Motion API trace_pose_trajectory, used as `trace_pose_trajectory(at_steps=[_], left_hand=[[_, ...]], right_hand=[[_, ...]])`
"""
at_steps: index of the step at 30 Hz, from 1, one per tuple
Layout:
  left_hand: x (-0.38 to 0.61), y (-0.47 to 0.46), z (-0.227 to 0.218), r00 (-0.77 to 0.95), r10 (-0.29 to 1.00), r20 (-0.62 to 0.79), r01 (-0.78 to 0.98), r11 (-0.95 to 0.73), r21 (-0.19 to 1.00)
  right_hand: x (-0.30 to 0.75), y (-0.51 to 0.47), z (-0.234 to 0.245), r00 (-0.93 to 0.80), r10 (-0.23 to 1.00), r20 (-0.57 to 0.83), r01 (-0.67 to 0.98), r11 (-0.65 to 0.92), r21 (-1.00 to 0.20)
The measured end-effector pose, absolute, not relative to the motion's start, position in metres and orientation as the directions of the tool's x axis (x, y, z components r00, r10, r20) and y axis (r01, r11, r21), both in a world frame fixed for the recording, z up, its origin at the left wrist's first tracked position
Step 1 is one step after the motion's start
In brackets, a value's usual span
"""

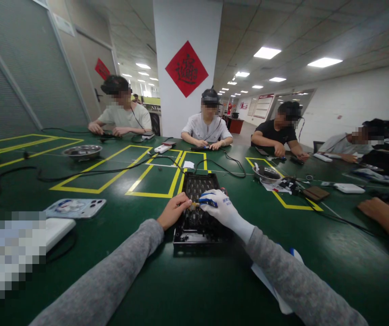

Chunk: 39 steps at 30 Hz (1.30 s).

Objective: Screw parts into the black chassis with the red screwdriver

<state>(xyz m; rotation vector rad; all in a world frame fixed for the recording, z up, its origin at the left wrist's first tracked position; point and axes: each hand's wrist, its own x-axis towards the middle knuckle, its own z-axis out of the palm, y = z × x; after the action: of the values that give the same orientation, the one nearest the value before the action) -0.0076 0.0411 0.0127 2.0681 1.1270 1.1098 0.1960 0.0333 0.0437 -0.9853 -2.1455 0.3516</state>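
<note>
Centrally on the green desk [140, 276] sits a black tray [197, 219], an open-topped box with a perforated grid floor and low walls. Its cells look dark, and what lies in them cannot be made out. At ten o'clock from it, well apart, stands a metal bowl [82, 151]. A second metal bowl [265, 172] stands at one o'clock, with contents too small to tell.

Both grey-sleeved forearms reach in from six o'clock and meet over the tray's middle. The bare left hand [173, 210] rests on the tray's nine o'clock rim, thumb and forefinger pinching a small yellowish piece [193, 204]. The right hand [220, 209], in a white glove with blue tips, arches over the grid with its fingers curled together against the piece's other end. Whether they grip it cannot be told.

A white sheet [271, 283] lies under the right forearm. A co-worker's hand [377, 208] rests at three o'clock.
</note>
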Motion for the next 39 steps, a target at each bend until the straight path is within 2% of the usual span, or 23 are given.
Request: trace_pose_trajectory(at_steps=[5,9,16,21,32,39], left_hand=[[-0.011,0.045,0.010,0.203,0.860,0.467,0.456,-0.506,0.732],[-0.015,0.059,-0.003,0.142,0.862,0.486,0.468,-0.491,0.735],[-0.013,0.079,-0.021,0.080,0.888,0.453,0.436,-0.439,0.785],[-0.011,0.080,-0.019,0.090,0.904,0.417,0.401,-0.416,0.816],[-0.009,0.094,-0.023,0.029,0.936,0.351,0.366,-0.336,0.867],[-0.012,0.091,-0.023,0.049,0.935,0.351,0.388,-0.342,0.856]], right_hand=[[0.195,0.021,0.052,-0.398,0.754,0.523,0.463,0.657,-0.594],[0.194,0.003,0.057,-0.477,0.761,0.439,0.410,0.635,-0.655],[0.194,-0.020,0.057,-0.594,0.685,0.422,0.503,0.726,-0.469],[0.191,-0.018,0.057,-0.612,0.688,0.391,0.572,0.726,-0.382],[0.190,-0.020,0.048,-0.567,0.725,0.392,0.581,0.689,-0.434],[0.192,-0.019,0.045,-0.611,0.713,0.345,0.595,0.701,-0.393]])
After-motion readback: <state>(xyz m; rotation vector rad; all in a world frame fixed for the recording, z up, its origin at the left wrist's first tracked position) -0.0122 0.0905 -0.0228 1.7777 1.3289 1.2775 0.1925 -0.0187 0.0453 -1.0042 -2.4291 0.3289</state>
